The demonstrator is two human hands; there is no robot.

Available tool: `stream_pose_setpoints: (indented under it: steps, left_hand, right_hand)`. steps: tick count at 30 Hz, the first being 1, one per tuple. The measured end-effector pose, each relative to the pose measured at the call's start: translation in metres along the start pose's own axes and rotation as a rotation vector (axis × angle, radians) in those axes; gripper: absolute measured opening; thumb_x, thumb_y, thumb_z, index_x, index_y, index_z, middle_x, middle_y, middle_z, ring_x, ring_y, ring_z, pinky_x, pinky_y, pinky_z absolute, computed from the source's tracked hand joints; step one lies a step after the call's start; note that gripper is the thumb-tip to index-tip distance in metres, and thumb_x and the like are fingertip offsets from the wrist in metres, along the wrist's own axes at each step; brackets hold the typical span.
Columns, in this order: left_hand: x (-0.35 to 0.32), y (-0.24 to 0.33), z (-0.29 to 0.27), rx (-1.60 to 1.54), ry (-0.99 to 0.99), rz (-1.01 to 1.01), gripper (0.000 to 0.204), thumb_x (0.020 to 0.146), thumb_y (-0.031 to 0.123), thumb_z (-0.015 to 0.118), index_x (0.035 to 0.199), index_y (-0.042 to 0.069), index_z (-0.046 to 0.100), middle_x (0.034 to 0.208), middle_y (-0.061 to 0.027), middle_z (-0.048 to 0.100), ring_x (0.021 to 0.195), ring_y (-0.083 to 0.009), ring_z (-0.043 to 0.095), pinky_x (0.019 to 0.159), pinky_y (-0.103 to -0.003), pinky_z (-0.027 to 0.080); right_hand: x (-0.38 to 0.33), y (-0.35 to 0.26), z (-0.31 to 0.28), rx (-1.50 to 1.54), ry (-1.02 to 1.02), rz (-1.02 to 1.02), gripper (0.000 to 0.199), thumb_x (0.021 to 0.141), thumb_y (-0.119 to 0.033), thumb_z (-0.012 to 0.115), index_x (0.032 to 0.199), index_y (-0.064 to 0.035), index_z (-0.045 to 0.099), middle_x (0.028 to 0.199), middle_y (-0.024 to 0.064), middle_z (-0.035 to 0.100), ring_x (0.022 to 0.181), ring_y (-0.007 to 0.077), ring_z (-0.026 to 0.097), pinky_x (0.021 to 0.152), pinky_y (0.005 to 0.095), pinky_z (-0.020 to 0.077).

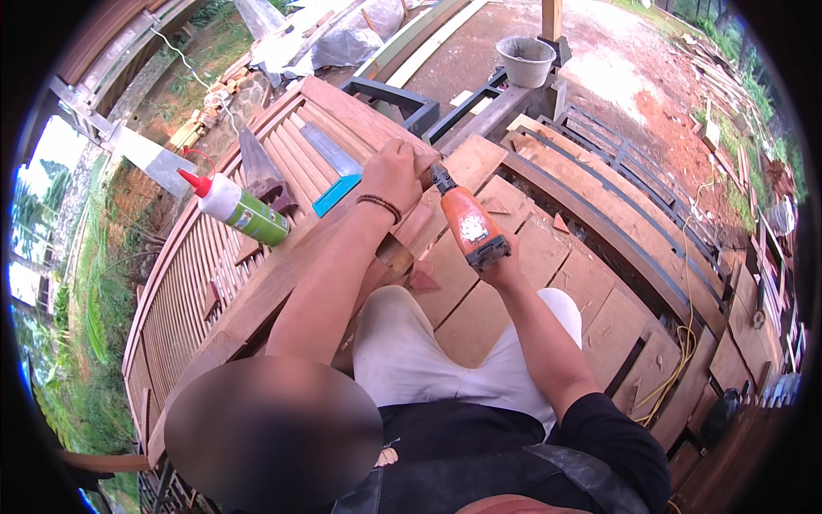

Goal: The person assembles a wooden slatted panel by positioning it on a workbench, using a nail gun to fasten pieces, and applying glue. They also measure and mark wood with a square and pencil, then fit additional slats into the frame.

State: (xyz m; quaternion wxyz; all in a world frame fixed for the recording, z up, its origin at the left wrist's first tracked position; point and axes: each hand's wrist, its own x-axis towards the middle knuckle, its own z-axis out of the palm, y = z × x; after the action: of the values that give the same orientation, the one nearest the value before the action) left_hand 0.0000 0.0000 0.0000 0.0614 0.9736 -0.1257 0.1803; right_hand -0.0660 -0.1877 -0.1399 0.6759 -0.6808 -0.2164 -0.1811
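Observation:
My left hand [392, 182], closed, grips the near end of a reddish wooden louvred frame [364, 118]. In my right hand [503, 264] is an orange nail gun [469, 224], its black nose against or very close to the frame's end, beside my left fingers; exact contact is hard to make out. A blue-handled tool with a flat metal blade [336, 195] lies on the slats left of my left hand. Farther left rests a dark-handled handsaw [265, 176]. A white and green glue bottle with a red tip [244, 211] lies tilted near it.
Under and right of my knees are wooden boards [522, 295] with scraps on them. A grey bucket [525, 62] stands at the far side, near a wooden post. Dark metal frames [612, 158] and a yellow hose or cord [685, 343] lie to the right.

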Motion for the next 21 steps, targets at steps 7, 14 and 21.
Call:
stream_pose_setpoints:
  steps: [7,14,21]
  left_hand:
    - [-0.004,0.001,-0.001,-0.001,0.04,0.028,0.031,0.069,0.007,0.065,0.098,-0.003,0.057,0.107,-0.0203,0.057,0.098,-0.0363,0.06,0.086,-0.041,0.05]
    - [0.0,0.003,-0.004,-0.007,-0.026,-0.001,0.042,0.071,0.007,0.06,0.112,-0.003,0.058,0.115,-0.0193,0.058,0.101,-0.035,0.06,0.086,-0.042,0.05]
    - [-0.001,0.0,0.0,-0.013,0.032,0.021,0.036,0.071,0.007,0.062,0.105,-0.003,0.057,0.112,-0.0188,0.057,0.099,-0.035,0.06,0.085,-0.042,0.05]
  right_hand:
    - [-0.002,0.004,-0.001,-0.05,-0.038,0.006,0.037,0.071,-0.008,0.07,0.106,-0.0022,0.065,0.088,0.0126,0.068,0.077,0.0238,0.066,0.071,0.0311,0.0509]
    - [0.002,0.021,-0.003,-0.064,-0.049,0.034,0.044,0.071,-0.011,0.073,0.113,-0.002,0.063,0.096,0.0126,0.068,0.081,0.0237,0.067,0.073,0.0306,0.0512]
    - [0.002,0.026,0.0,-0.035,-0.039,-0.006,0.047,0.07,-0.013,0.075,0.114,-0.002,0.062,0.101,0.0134,0.068,0.084,0.0235,0.067,0.075,0.0307,0.0515]
